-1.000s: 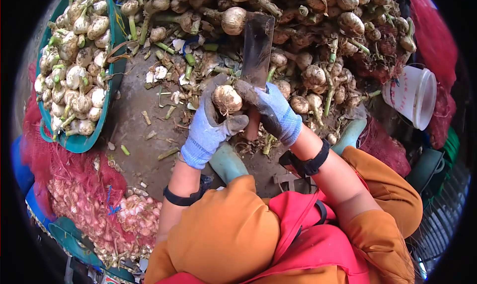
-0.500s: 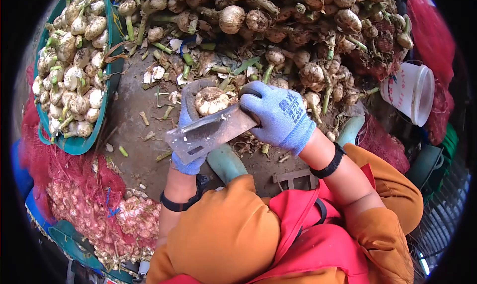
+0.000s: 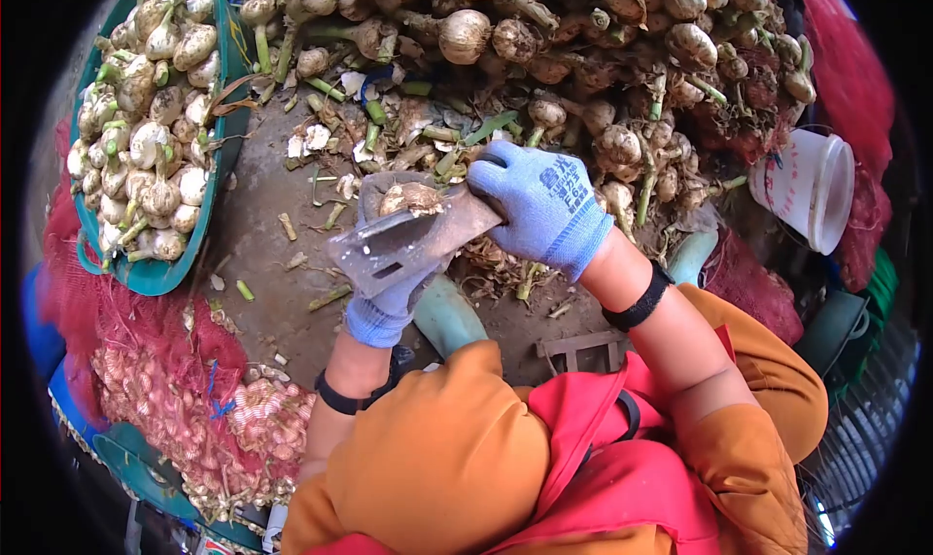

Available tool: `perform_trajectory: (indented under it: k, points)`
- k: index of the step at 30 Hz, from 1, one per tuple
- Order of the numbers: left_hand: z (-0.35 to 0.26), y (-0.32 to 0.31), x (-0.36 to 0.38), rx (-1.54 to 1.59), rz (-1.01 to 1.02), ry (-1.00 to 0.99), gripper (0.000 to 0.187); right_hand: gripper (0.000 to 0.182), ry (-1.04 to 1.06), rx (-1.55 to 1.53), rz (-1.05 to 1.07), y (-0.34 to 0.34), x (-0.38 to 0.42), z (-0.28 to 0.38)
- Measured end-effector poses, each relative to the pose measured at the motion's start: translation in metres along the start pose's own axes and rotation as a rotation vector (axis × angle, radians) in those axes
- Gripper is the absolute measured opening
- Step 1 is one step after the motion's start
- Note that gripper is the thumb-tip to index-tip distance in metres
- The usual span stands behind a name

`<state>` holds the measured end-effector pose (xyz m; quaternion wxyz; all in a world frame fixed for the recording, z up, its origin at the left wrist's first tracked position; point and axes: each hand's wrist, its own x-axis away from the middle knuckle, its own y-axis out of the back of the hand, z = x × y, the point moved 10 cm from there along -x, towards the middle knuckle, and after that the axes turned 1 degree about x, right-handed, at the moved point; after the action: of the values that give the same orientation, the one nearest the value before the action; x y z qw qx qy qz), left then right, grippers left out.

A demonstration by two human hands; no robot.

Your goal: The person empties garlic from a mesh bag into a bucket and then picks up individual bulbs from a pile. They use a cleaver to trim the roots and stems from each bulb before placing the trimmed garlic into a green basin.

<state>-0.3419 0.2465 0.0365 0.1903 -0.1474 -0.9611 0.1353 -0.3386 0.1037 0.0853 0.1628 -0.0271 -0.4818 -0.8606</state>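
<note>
Both of my hands wear pale blue gloves. My right hand [image 3: 539, 203] is wrapped round the near end of a wide, flat metal knife [image 3: 413, 249] with a slot in its blade. The blade points left and lies across the front of a garlic bulb [image 3: 410, 199], covering its lower part in this view. Behind and under the blade, my left hand [image 3: 381, 312] holds that bulb, its palm and most fingers hidden by the metal. Cut stems and dry skins [image 3: 442, 135] litter the ground just beyond.
A green tub [image 3: 222, 147] full of garlic stands at the left. A heap of garlic with stems [image 3: 583, 50] spreads along the far side. Red mesh bags of garlic [image 3: 165, 380] lie at lower left; a white bucket [image 3: 799, 190] tilts at right.
The knife blade has turned and now covers more of the bulb. The bulb and my left hand have tilted, showing less of the bulb's face. My right hand stays closed on the knife.
</note>
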Motion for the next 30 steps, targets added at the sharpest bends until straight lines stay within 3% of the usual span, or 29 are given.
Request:
perform_trajectory:
  k: [2, 3, 4, 6, 7, 8, 10, 11, 12, 14, 16, 18, 19, 20, 21, 22, 23, 25, 26, 27, 28, 30]
  points:
    - [-0.017, -0.027, 0.006, -0.14, 0.164, 0.096, 0.081, 0.026, -0.321, -0.009, 0.058, -0.013, -0.01, -0.058]
    - [-0.032, -0.036, 0.012, -0.337, 0.261, -0.072, 0.088, 0.026, -0.452, -0.053, 0.018, -0.005, -0.006, -0.084]
    - [-0.029, -0.038, 0.005, -0.335, 0.254, -0.078, 0.088, 0.026, -0.413, -0.155, -0.11, -0.006, -0.004, -0.095]
    - [-0.033, -0.037, -0.011, -0.141, 0.144, -0.209, 0.077, 0.026, -0.575, -0.812, 0.105, -0.027, 0.004, -0.071]
    - [-0.041, -0.042, -0.015, -0.72, 0.188, -0.444, 0.082, 0.024, -0.529, -0.977, 0.115, -0.041, 0.001, -0.061]
    - [-0.028, -0.037, -0.021, -0.617, 0.153, -0.321, 0.081, 0.025, -0.443, -1.035, 0.03, -0.035, -0.008, -0.047]
    - [0.02, -0.022, -0.023, 0.167, 0.075, 0.005, 0.074, 0.022, -0.465, -0.914, 0.063, -0.016, -0.002, -0.034]
    - [0.034, -0.007, -0.014, 0.21, -0.034, 0.291, 0.064, 0.02, -0.122, -0.586, -0.146, 0.015, -0.009, -0.014]
    - [0.032, -0.006, -0.009, -0.174, 0.188, 0.38, 0.054, 0.018, -0.065, -0.39, -0.118, 0.019, -0.004, -0.007]
    - [0.006, -0.001, -0.014, -0.179, 0.018, 0.266, 0.055, 0.018, -0.219, -0.192, 0.019, -0.007, 0.0, -0.047]
    - [-0.051, 0.021, -0.029, 0.196, -0.029, 0.029, 0.067, 0.022, -0.401, -0.182, 0.022, -0.006, 0.022, -0.099]
    - [-0.118, 0.025, -0.031, 0.848, 0.238, -0.117, 0.076, 0.027, -0.675, -0.652, -0.116, 0.003, 0.058, -0.125]
    - [-0.115, 0.033, -0.027, 0.849, 0.226, -0.1, 0.076, 0.031, -0.756, -0.654, -0.09, -0.002, 0.074, -0.131]
    - [-0.115, 0.035, -0.032, 0.89, 0.259, -0.1, 0.078, 0.031, -0.736, -0.648, -0.105, -0.006, 0.074, -0.133]
    - [-0.112, 0.035, -0.037, 0.93, 0.298, -0.104, 0.08, 0.032, -0.576, -0.362, -0.038, -0.013, 0.071, -0.125]
    - [-0.081, 0.033, -0.042, 0.726, 0.148, -0.048, 0.076, 0.033, -0.433, -0.078, 0.035, -0.026, 0.072, -0.117]
    - [-0.044, 0.021, -0.043, 0.514, 0.17, 0.027, 0.07, 0.037, -0.468, -0.027, 0.102, -0.043, 0.074, -0.122]
    - [0.022, -0.001, -0.032, 0.078, 0.085, 0.134, 0.045, 0.036, -0.488, -0.052, 0.027, -0.051, 0.065, -0.13]
    - [0.038, -0.016, -0.024, 0.006, 0.109, 0.067, 0.035, 0.035, -0.502, -0.062, 0.008, -0.053, 0.062, -0.134]
    - [0.053, -0.026, -0.014, -0.041, 0.101, 0.198, 0.031, 0.032, -0.532, -0.069, 0.075, -0.05, 0.059, -0.134]
    - [0.04, -0.042, -0.015, -0.288, 0.218, 0.017, 0.036, 0.029, -0.49, -0.087, 0.036, -0.043, 0.056, -0.133]
    - [0.002, -0.077, -0.003, -0.927, 0.423, -0.563, 0.05, 0.032, -0.672, -0.866, 0.131, -0.062, 0.068, -0.134]
